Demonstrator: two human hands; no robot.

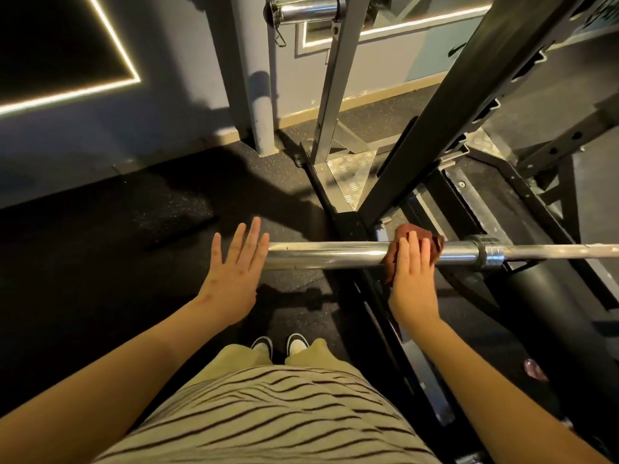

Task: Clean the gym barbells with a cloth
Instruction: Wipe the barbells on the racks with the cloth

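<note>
A chrome barbell lies level across the middle of the view, its sleeve end pointing left and its thinner shaft running off to the right. My right hand presses a reddish-brown cloth over the sleeve, fingers wrapped over the top of the bar. My left hand is flat with fingers spread, right at the sleeve's left end; I cannot tell whether it touches the metal.
A black rack upright slants up behind the bar. A grey steel post and checker-plate foot stand beyond. Another chrome bar end sits at the top. Black rubber flooring spreads to the left.
</note>
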